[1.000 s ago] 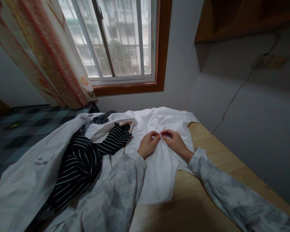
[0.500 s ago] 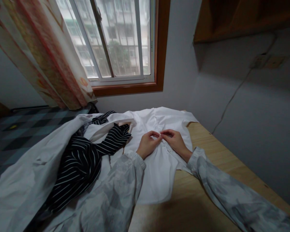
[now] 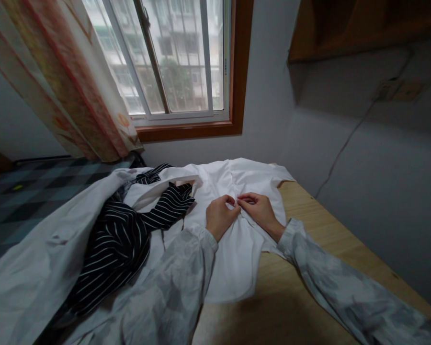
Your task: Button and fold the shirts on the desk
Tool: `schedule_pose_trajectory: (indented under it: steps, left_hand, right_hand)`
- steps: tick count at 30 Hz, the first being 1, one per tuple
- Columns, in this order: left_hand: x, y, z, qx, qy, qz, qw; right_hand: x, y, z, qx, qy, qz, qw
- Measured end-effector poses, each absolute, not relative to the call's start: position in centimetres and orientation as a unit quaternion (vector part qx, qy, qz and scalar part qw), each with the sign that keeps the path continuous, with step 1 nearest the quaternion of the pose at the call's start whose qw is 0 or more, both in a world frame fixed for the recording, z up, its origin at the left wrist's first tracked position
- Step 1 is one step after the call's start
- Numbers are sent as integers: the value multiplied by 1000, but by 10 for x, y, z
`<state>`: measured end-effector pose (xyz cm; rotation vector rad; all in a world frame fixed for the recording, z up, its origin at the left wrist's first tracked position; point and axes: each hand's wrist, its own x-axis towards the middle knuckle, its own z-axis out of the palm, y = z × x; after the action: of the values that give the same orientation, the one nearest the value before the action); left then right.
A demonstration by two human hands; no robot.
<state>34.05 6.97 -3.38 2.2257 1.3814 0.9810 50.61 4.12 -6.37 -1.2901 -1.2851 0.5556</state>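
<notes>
Over at the far left I see a bed (image 3: pixel 25 206) under a checked cover, with a flowered curtain (image 3: pixel 79 96) hanging above it. A rumpled white garment (image 3: pixel 43 258) is heaped in front, and a black garment with white stripes (image 3: pixel 118 235) lies bunched against its right side, just below the barred window (image 3: pixel 187 62). Next comes a mottled grey left sleeve (image 3: pixel 179 273), and out of it the left hand (image 3: pixel 221 216), thumb and forefinger pinching the front edge of a white shirt (image 3: pixel 233 273). That shirt is spread on the wooden table (image 3: pixel 330 239), its curved hem toward me and its far end near the wall (image 3: pixel 269 139). The right hand (image 3: pixel 260 211) meets the left there, its fingertips also pinched on the shirt front; whether a button sits between them is too small to tell. Its matching right sleeve (image 3: pixel 330 278) crosses the table. Farther right, a thin cord (image 3: pixel 345 146) runs down from a socket (image 3: pixel 388 90) below a wooden shelf (image 3: pixel 366 28).
</notes>
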Motion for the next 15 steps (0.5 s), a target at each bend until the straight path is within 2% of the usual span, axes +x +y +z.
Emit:
schedule_pose_trajectory:
  steps: [15]
  left_hand:
    - [342,70,-35,779,487,357,172]
  right_hand:
    - [503,37,-62,-524,-608,188,567]
